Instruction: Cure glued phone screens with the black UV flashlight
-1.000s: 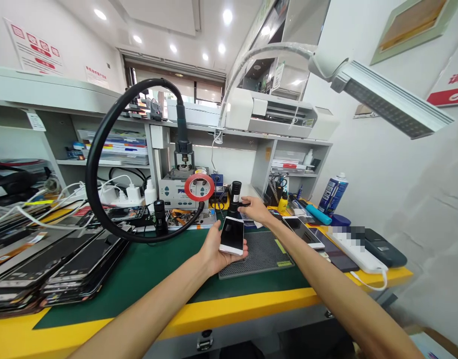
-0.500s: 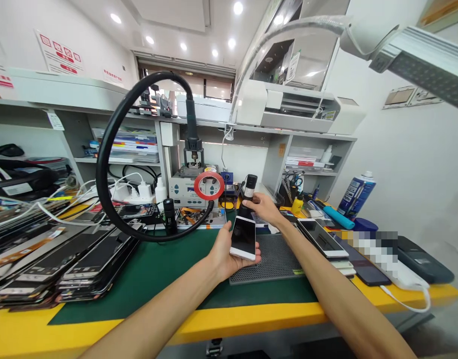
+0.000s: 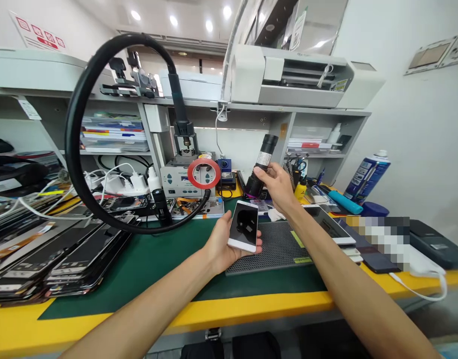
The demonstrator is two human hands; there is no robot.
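Observation:
A white smartphone (image 3: 244,224) with a dark screen rests in my left hand (image 3: 218,243), thumb along its left edge and fingertips showing at its right. My right hand (image 3: 278,185) is wrapped round a black flashlight (image 3: 265,154) with a white label on its barrel. The flashlight tilts, its wide head (image 3: 253,186) low and above the phone's upper right. Both hands are over a grey perforated mat (image 3: 274,249) on a green work mat (image 3: 169,264). The screen shows a dark reflection.
Stacks of phone screens (image 3: 87,254) lie at the left. A black hose (image 3: 74,139) loops in front of a hot-air station (image 3: 176,182), near a red tape ring (image 3: 204,173). More phones (image 3: 326,224), a power strip (image 3: 419,254) and a spray can (image 3: 367,177) are at the right.
My right hand has lifted the flashlight up and to the right, and it now tilts. The phone stays in my left hand. The camera view has dipped and come closer to the bench.

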